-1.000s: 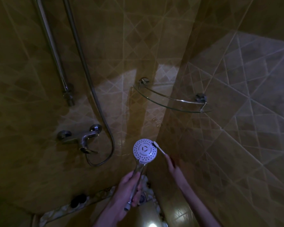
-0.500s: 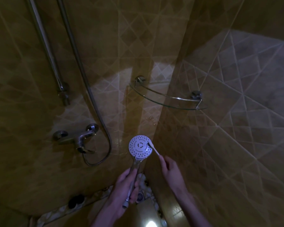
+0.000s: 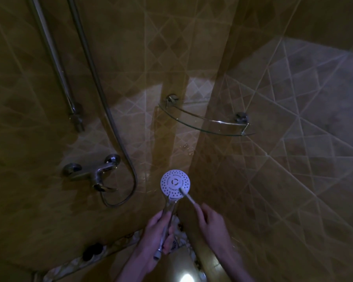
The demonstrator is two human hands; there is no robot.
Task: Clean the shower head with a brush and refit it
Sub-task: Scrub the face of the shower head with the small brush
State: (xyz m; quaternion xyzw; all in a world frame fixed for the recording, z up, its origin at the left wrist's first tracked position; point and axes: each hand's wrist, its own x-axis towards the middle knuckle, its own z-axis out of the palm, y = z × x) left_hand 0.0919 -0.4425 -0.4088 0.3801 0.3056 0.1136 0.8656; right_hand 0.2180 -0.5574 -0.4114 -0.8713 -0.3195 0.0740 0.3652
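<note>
A round white shower head (image 3: 174,183) with a chrome handle faces me at lower centre in the head view. My left hand (image 3: 157,237) is closed around that handle and holds it upright. My right hand (image 3: 211,222) grips a slim white brush (image 3: 188,195), like a toothbrush. Its bristle end rests on the lower right part of the perforated face. The hose end of the handle sticks out below my left palm.
A chrome mixer tap (image 3: 96,171) sits on the left wall, with a hose (image 3: 114,131) looping beneath it and a riser rail (image 3: 53,58) above. A glass corner shelf (image 3: 208,121) hangs above the shower head. A dark object (image 3: 93,251) lies on the floor ledge.
The brush tip has slid from the upper right rim of the face down to its lower right part. My right hand came closer and lower. The view shifted slightly.
</note>
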